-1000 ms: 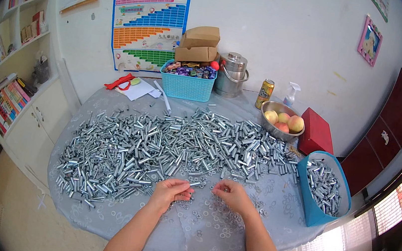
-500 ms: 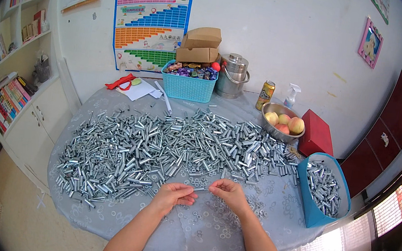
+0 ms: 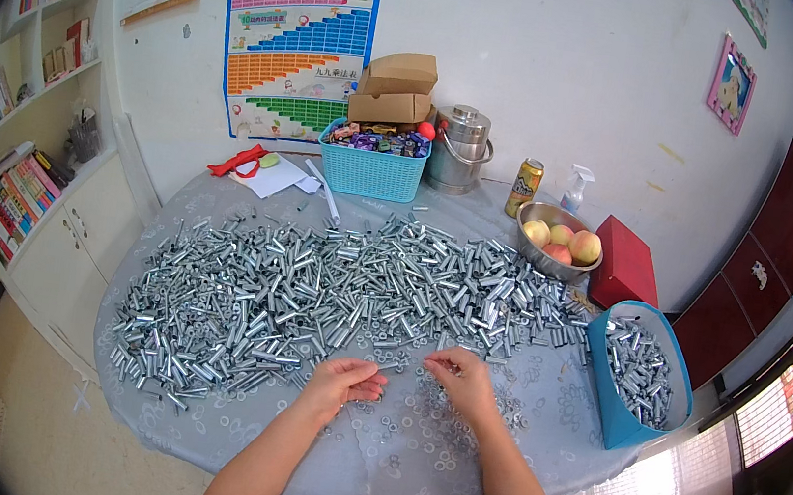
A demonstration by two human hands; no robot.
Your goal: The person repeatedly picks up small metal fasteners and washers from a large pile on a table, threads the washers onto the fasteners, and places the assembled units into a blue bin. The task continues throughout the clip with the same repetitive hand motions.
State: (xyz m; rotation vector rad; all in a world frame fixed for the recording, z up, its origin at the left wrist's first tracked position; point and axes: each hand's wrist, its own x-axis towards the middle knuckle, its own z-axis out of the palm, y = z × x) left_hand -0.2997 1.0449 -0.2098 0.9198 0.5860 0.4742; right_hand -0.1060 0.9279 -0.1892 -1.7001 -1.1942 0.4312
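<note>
My left hand (image 3: 340,385) is closed, thumb against the curled fingers, just in front of the pile; what it holds, if anything, is hidden. A short gap away, my right hand (image 3: 462,382) pinches thumb and fingertips together over the tablecloth, and anything between them is too small to make out. Beyond both hands spreads a wide heap of silvery metal tubes and bolts (image 3: 293,284). Loose washers and nuts (image 3: 438,431) lie scattered under and around my right wrist. A blue fabric bin (image 3: 606,412) at the right holds more metal tubes (image 3: 639,371).
Along the back of the grey-covered table (image 3: 291,462) stand a turquoise basket (image 3: 371,175) with packets, a steel pot (image 3: 460,151), a drink can (image 3: 524,186) and a spray bottle (image 3: 576,190). A bowl (image 3: 536,255) of fruit and a red box (image 3: 624,266) sit back right.
A slim metal piece showed between my two hands before; it no longer shows clearly there. My right hand has shifted slightly right and up, widening the gap. My left hand has barely moved.
</note>
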